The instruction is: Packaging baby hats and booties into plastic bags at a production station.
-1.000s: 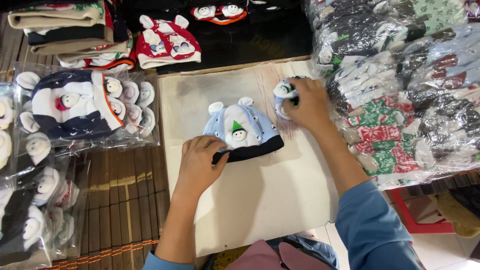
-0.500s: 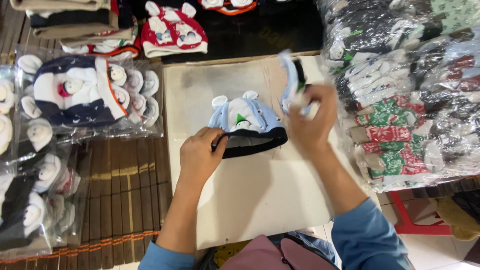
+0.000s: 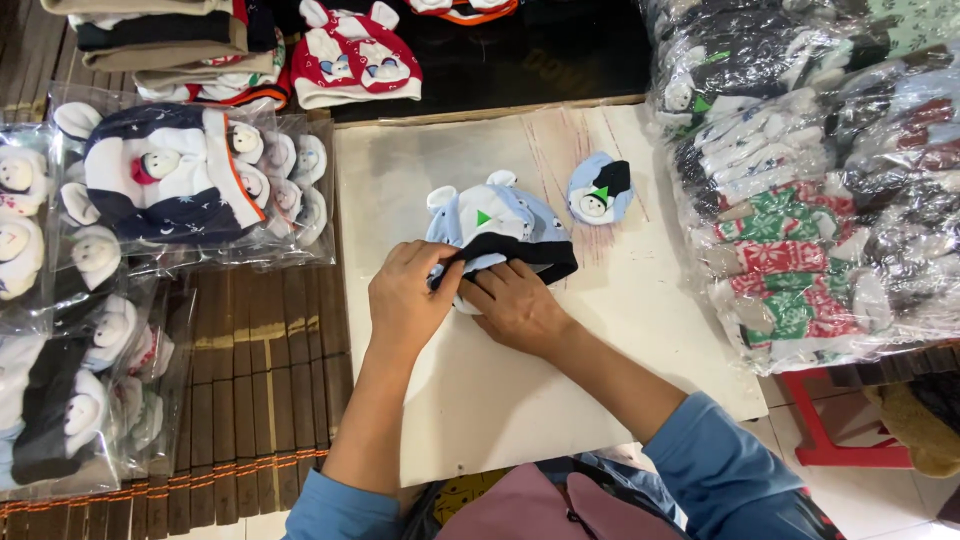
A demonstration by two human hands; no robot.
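Observation:
A light blue baby hat [image 3: 495,222] with two small ears, a green triangle and a black brim lies on a pale board [image 3: 520,400]. My left hand [image 3: 408,300] curls its fingers over the brim's near left edge. My right hand [image 3: 520,308] grips the brim beside it, the two hands touching. A small light blue and black piece [image 3: 598,190] with a snowman face and a green triangle lies loose on the board, just right of the hat and apart from both hands.
Clear bags of folded hats [image 3: 180,185] lie to the left on a slatted mat [image 3: 260,400]. A bagged pile of knitwear [image 3: 800,180] stands at the right. A red and white hat [image 3: 355,55] sits behind the board. A red stool [image 3: 840,440] is at the lower right.
My right hand lifted the small snowman piece, set it down on the board right of the hat, and came to the brim. The left hand shifted up onto the brim.

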